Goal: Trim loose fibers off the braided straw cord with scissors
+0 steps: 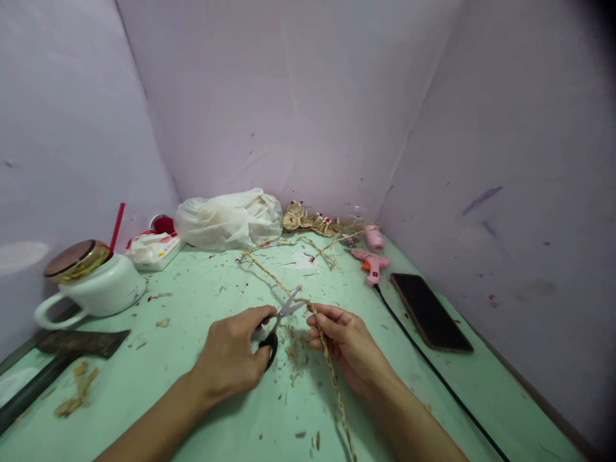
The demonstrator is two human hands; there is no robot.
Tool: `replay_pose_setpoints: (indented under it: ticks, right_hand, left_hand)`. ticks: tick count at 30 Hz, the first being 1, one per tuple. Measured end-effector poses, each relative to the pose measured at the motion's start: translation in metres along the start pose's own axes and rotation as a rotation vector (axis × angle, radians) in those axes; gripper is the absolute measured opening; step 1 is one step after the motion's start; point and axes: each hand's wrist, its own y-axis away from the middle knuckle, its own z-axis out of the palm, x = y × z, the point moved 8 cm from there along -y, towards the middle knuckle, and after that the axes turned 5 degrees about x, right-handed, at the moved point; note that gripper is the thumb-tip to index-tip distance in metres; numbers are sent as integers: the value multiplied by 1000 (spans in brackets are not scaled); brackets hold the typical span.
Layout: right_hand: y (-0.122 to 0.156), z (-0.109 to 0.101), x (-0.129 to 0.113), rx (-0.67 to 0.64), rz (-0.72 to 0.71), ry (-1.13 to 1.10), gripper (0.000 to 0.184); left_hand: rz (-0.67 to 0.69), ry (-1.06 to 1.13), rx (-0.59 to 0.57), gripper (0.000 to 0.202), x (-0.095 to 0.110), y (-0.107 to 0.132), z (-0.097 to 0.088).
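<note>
The white plastic bag (228, 221) stands at the back of the green table (192, 285), its top crumpled over and its contents hidden by the milky film. Nearer than the bag and to its right, the left hand (235, 353) grips the black handles of the scissors (283, 311), whose blades stand apart by the braided cord (330, 366); whether the cord lies between them I cannot tell. The right hand (344, 346), farther right of the bag, pinches that cord between thumb and fingers, one length hanging toward the near edge, the other running back toward the bag. Left of the bag and nearer, the white mug (103, 289) has a round amber object (77, 260) tilted in its mouth and a red stick (117, 226) leaning up out of it; anything deeper is hidden. Just beside the bag's left end, a white box (158, 255) bears a crumpled white sheet (149, 242), so its inside cannot be seen. Against the bag's right end sit woven pieces (308, 220) with red beads; farther right come a clear packet (350, 242) of small coloured bits and a pink pot-like piece (374, 238), its inside not visible. Nearer, right of the bag, lies a pink glue gun (370, 262).
</note>
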Motion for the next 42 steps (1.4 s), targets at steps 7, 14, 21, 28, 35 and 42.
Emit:
replay_pose_setpoints:
  ticks: [7, 14, 21, 28, 35, 42]
  right_hand:
    - [2, 5, 3, -56, 22, 28, 21]
    - [5, 14, 6, -107, 35, 96, 20]
    - [6, 9, 3, -62, 29, 101, 23]
    - [9, 14, 5, -98, 55, 104, 22]
    - [9, 16, 5, -123, 47, 121, 18]
    - [8, 17, 5, -147, 19, 147, 16]
  left_hand:
    - [162, -151, -56, 47, 8, 2, 9]
    - [213, -159, -81, 50, 11, 3, 10]
    - [200, -165, -82, 50, 10, 2, 6]
    - [224, -166, -95, 49, 15, 3, 6]
    - [260, -208, -105, 52, 14, 5, 9]
    - [249, -230, -177, 53, 12, 6, 11]
